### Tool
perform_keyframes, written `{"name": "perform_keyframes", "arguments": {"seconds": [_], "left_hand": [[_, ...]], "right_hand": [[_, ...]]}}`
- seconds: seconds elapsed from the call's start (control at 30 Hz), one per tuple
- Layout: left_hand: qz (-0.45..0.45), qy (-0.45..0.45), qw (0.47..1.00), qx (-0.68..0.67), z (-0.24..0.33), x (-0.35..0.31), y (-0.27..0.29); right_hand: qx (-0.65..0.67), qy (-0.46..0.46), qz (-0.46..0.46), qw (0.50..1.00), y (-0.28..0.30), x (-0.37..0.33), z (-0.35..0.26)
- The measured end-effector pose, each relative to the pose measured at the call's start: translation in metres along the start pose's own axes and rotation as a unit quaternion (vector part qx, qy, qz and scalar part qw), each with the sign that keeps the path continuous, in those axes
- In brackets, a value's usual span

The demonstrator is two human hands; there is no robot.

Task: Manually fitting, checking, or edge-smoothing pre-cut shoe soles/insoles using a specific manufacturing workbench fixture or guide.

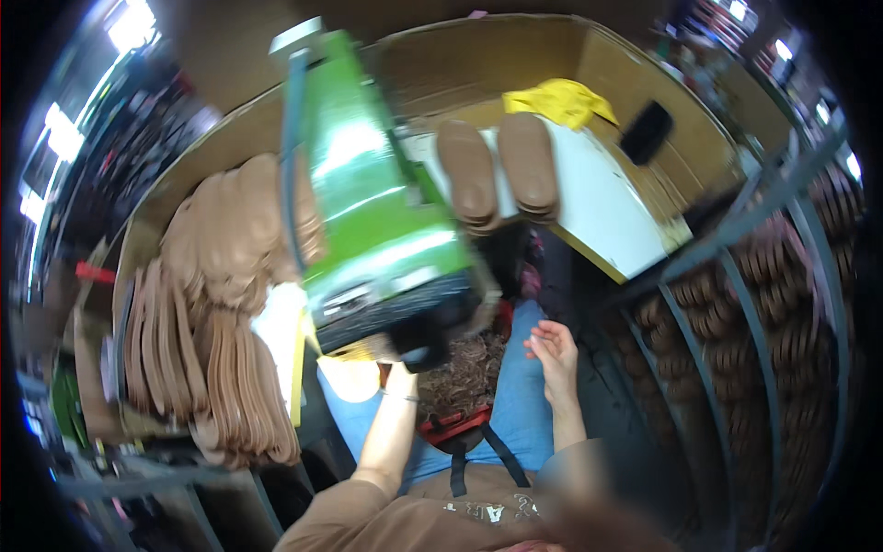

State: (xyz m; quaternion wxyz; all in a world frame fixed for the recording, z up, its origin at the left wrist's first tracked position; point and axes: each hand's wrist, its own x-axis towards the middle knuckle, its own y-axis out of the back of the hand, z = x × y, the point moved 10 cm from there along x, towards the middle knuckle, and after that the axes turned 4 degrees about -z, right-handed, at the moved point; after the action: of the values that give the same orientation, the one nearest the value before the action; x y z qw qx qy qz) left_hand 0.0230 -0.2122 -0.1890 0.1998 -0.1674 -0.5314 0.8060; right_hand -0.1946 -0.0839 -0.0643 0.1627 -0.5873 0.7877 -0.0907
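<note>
A green machine with a dark lower edge stands in front of me, slightly left of centre. My left hand reaches up under that edge, beside a round pale-yellow lit patch. The machine hides its fingers, and whatever they may touch. Over my right thigh hovers my right hand, fingers loosely bent and apart, with nothing visible in it. Beyond it, two short stacks of brown shoe soles, a left stack and a right stack, lie on a white board.
Many more brown soles are piled at the left inside a cardboard surround. A yellow cloth and a black object lie at the back right. Brown shavings fill a red container between my legs. Metal racks of soles stand right.
</note>
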Motion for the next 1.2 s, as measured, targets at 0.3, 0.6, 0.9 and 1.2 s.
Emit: {"name": "perform_keyframes", "arguments": {"seconds": [0.3, 0.6, 0.9, 1.2], "left_hand": [[-0.917, 0.151, 0.025, -0.368, 0.128, -0.157, -0.210], [-0.758, 0.523, -0.041, -0.388, 0.042, -0.174, -0.256], [-0.660, 0.457, -0.413, -0.430, -0.130, -0.089, -0.294], [-0.345, 0.527, -0.654, -0.420, -0.063, 0.030, -0.248]], "right_hand": [[-0.074, -0.036, 0.023, 0.996, 0.041, -0.018, 0.025], [-0.104, -0.096, -0.035, 0.989, 0.016, -0.042, 0.047], [0.238, -0.302, -0.261, 0.886, -0.075, -0.063, 0.070], [0.171, -0.283, -0.019, 0.943, 0.035, -0.086, 0.099]]}}
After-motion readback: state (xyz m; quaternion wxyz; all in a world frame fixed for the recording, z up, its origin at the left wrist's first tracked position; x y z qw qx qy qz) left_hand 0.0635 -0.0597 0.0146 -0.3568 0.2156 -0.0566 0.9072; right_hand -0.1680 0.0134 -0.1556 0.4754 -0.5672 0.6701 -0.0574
